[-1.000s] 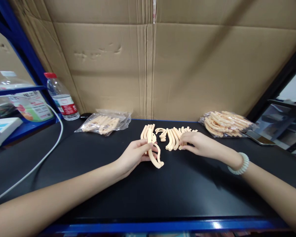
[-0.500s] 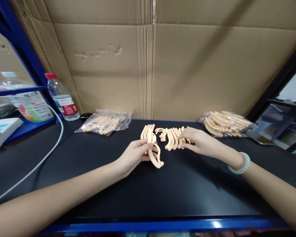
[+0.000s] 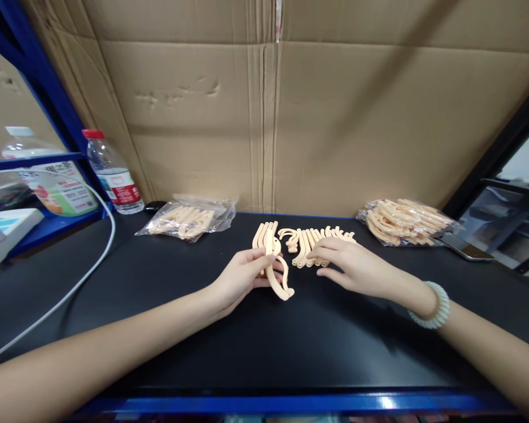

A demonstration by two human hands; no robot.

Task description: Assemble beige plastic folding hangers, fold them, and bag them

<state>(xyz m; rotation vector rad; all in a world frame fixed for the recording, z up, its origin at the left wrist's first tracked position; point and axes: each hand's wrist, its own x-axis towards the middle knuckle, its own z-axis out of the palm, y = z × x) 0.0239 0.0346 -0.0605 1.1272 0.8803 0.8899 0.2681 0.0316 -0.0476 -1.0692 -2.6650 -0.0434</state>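
My left hand (image 3: pixel 240 275) pinches a small assembly of curved, cream-coloured plastic pieces (image 3: pixel 274 281) between thumb and fingers, above the black table. Behind it, several like pieces (image 3: pixel 261 235) stand side by side, partly covered by the held ones. A row of loose curved pieces (image 3: pixel 303 249) lies on the table to the right, with a hook-shaped piece (image 3: pixel 286 232) at its left end. My right hand (image 3: pixel 350 263) is over the right part of this row, thumb and fingers apart. Its fingers hide some pieces, and whether the fingertips touch them I cannot tell.
A clear bag of cream pieces (image 3: pixel 187 220) lies at the back left, and a fuller bag (image 3: pixel 403 220) at the back right beside a phone (image 3: pixel 465 248). A bottle (image 3: pixel 117 182) stands by the blue frame. A white cable (image 3: pixel 90 267) crosses the left side; cardboard (image 3: pixel 194 129) walls the back.
My right hand has shifted slightly left and nearer to me, uncovering pieces at the right end of the row. My left hand keeps its hold, almost unmoved.
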